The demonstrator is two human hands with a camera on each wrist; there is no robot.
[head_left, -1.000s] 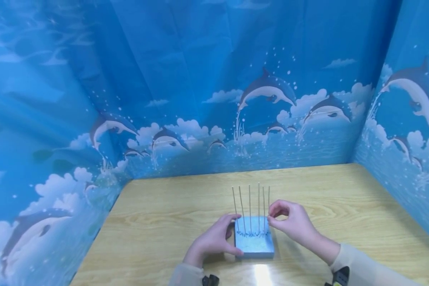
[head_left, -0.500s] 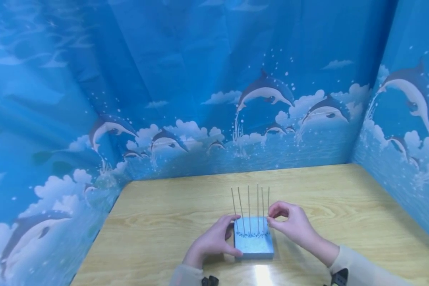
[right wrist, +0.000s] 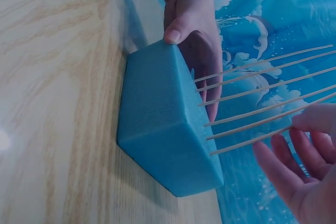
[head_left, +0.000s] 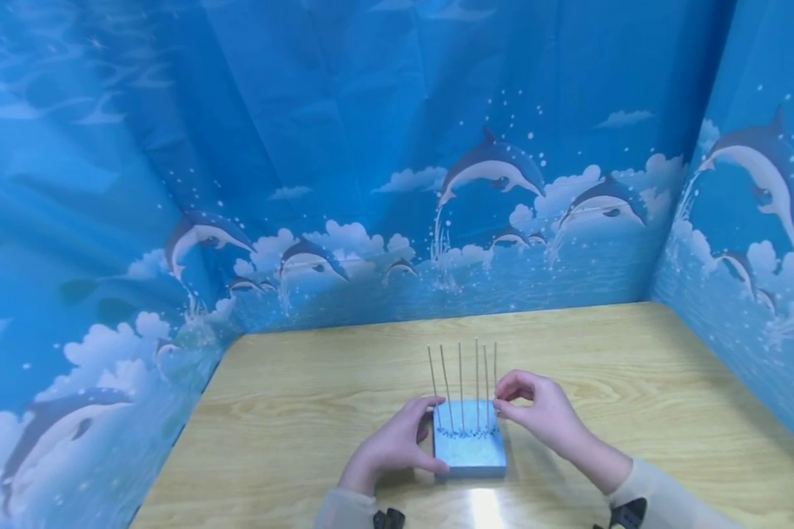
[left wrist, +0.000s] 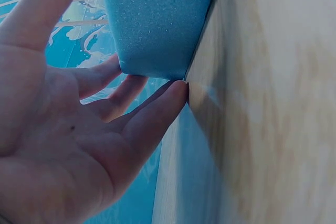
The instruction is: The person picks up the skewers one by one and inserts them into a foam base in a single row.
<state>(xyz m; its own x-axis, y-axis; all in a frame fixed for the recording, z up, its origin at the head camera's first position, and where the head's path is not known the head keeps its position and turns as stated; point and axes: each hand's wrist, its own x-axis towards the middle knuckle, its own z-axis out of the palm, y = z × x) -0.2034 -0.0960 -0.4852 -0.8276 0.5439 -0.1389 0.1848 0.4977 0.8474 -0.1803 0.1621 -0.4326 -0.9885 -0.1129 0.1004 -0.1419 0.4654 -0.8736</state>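
A light blue foam block (head_left: 470,457) lies flat on the wooden table, with a row of thin wooden skewers (right wrist: 262,86) standing in its top. My left hand (head_left: 395,443) grips the block's left side, thumb at the near corner and fingers toward the far one. In the left wrist view the fingers touch the end of the blue block (left wrist: 157,22). At the right end of the row, my right hand (head_left: 548,411) pinches the outermost skewer (right wrist: 247,145) between thumb and finger, partway up. Its lower end meets the foam in the right wrist view.
The wooden table (head_left: 291,411) extends around the block on all sides. Blue dolphin-printed sheeting (head_left: 344,147) encloses the back and both sides. A dark device (head_left: 389,519) is strapped at the left wrist, another wrist device (head_left: 628,513) at the right.
The head view has shifted slightly. My right hand stays on the outermost skewer, whose top leans a little further left. The left hand and foam block look the same.
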